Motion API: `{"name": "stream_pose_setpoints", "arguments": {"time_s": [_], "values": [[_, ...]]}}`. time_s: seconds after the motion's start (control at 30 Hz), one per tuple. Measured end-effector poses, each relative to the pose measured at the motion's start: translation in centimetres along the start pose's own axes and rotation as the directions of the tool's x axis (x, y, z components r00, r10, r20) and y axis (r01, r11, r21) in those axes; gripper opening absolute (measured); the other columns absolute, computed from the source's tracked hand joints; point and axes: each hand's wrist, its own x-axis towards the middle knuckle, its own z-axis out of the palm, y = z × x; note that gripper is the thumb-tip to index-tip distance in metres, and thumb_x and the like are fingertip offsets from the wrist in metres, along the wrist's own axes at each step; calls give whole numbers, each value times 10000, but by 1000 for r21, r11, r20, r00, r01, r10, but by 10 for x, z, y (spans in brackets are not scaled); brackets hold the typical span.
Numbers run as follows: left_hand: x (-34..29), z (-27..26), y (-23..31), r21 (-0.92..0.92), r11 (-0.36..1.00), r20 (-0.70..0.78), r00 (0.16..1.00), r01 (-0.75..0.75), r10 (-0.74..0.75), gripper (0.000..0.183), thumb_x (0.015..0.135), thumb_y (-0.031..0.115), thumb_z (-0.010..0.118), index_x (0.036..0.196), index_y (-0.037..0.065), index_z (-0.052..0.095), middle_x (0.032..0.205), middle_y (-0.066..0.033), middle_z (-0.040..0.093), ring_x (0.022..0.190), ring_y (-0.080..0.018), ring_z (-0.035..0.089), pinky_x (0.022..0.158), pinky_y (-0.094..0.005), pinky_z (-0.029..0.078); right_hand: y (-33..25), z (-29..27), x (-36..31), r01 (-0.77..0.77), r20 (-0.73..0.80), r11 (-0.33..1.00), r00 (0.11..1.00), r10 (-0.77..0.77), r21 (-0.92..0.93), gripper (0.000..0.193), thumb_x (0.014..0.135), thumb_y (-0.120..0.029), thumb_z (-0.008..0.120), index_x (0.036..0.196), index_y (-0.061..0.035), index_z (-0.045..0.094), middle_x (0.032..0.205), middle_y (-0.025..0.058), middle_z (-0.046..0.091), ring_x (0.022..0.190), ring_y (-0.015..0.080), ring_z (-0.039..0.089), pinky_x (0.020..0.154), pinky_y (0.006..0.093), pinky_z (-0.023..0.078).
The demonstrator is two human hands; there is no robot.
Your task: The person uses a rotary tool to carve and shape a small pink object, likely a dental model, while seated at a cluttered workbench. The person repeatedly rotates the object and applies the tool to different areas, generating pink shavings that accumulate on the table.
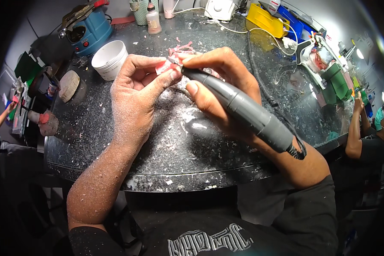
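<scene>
My left hand [134, 87], dusted with pale powder, pinches a small pink acrylic piece [162, 67] between thumb and fingers, above the middle of the bench. My right hand [232, 74] is closed around a black rotary handpiece [247, 109] like a pen, slanting from upper left to lower right. The handpiece's metal bur [173, 62] is at the pink piece; whether it touches cannot be made out. Part of the piece is hidden by my fingers. Pink scraps [182, 48] lie on the bench just beyond my hands.
Shavings and white dust litter the dark bench [166, 149]. A white tub [109, 59], plaster block [69, 84] and blue machine [89, 38] stand left; a bottle [153, 23] behind. A cord [256, 64] runs right of my hands, near a yellow bin [264, 19]. People sit at both sides.
</scene>
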Motion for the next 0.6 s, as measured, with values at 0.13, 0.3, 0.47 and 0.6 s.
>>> {"name": "stream_pose_setpoints", "arguments": {"time_s": [0.13, 0.3, 0.47, 0.6], "values": [[1, 1, 2, 37, 999, 4, 1000, -1, 1, 291, 887, -51, 741, 1143, -13, 607, 1110, -154, 697, 1051, -192, 700, 961, -304, 569, -1, -1, 2, -102, -30, 987, 994, 106, 124, 284, 961, -127, 683, 1197, 13, 612, 1157, 125, 681, 1093, 169, 654, 970, 312, 512], [1, 1, 4, 39, 999, 18, 1000, -3, 2, 286, 898, -70, 712, 1159, -15, 609, 1110, -155, 696, 1059, -186, 697, 972, -300, 563, -2, -4, 2, -93, 13, 988, 996, 92, 121, 283, 957, -116, 682, 1197, 20, 622, 1179, 139, 673, 1134, 186, 644, 1009, 335, 496], [0, 1, 4, 50, 999, 25, 1000, -13, 12, 261, 911, -82, 683, 1152, -13, 609, 1108, -150, 697, 1055, -180, 696, 969, -299, 562, 5, -3, 3, 14, 20, 995, 1000, -16, 98, 282, 948, -99, 687, 1194, 24, 626, 1180, 147, 668, 1171, 205, 629, 1060, 374, 471], [1, 0, 2, 13, 1000, 28, 1000, -4, 4, 235, 917, -73, 685, 1129, -6, 610, 1085, -141, 703, 1030, -173, 700, 951, -294, 565, 3, -5, 3, 65, 37, 997, 997, -67, 41, 281, 942, -87, 689, 1193, 24, 628, 1181, 144, 667, 1205, 221, 619, 1081, 388, 461]]}}
